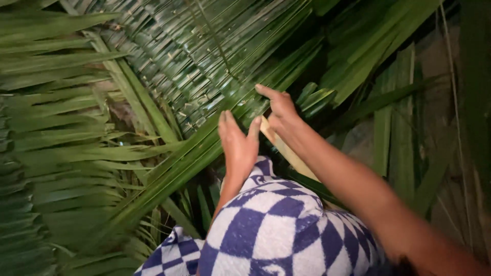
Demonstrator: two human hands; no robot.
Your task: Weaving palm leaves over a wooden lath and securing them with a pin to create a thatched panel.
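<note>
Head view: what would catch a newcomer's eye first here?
Two bare hands meet at the centre: the left hand lies flat on green palm leaflets, and the right hand reaches past it, fingers on the woven palm-leaf mat spreading to the upper left. Below them, a blue-and-white checkered cloth over the person's knee fills the lower middle.

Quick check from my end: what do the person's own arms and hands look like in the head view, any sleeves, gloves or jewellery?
Both forearms are bare, with no sleeves in view. The left hand and right hand wear no gloves, and no rings, watch or bracelets show. The only clothing in view is a blue-and-white checked cloth over the lap, below the arms.
</note>
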